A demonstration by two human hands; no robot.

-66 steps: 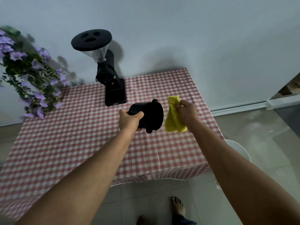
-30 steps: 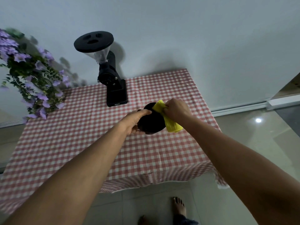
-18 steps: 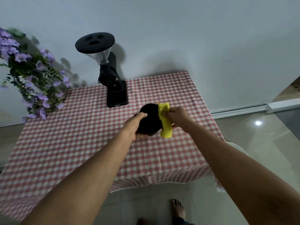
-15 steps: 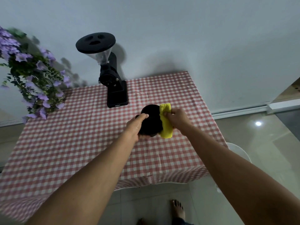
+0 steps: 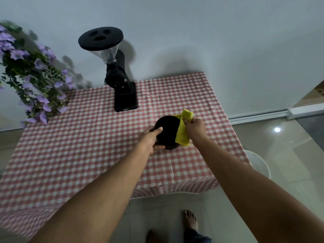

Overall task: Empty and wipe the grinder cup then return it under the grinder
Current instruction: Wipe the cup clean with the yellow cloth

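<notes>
The black grinder cup [image 5: 168, 131] is held over the right half of the checked table, its round dark face turned toward me. My left hand [image 5: 152, 139] grips its left side, thumb across the face. My right hand [image 5: 195, 129] pinches a yellow cloth [image 5: 183, 132] that drapes over the cup's right edge. The black grinder [image 5: 118, 79] with a clear hopper stands at the table's back, left of the cup; the spot at its base holds nothing.
The red-and-white checked tablecloth [image 5: 78, 148] covers the table against a white wall. Purple flowers [image 5: 29, 74] hang at the back left corner. A white round stool [image 5: 257, 163] sits beyond the right edge. My bare feet [image 5: 190, 221] stand on the tiled floor.
The cloth was brought from beside the cup onto it, and my right hand has kept shifting it along the cup's right rim. The cup's face has turned toward me.
</notes>
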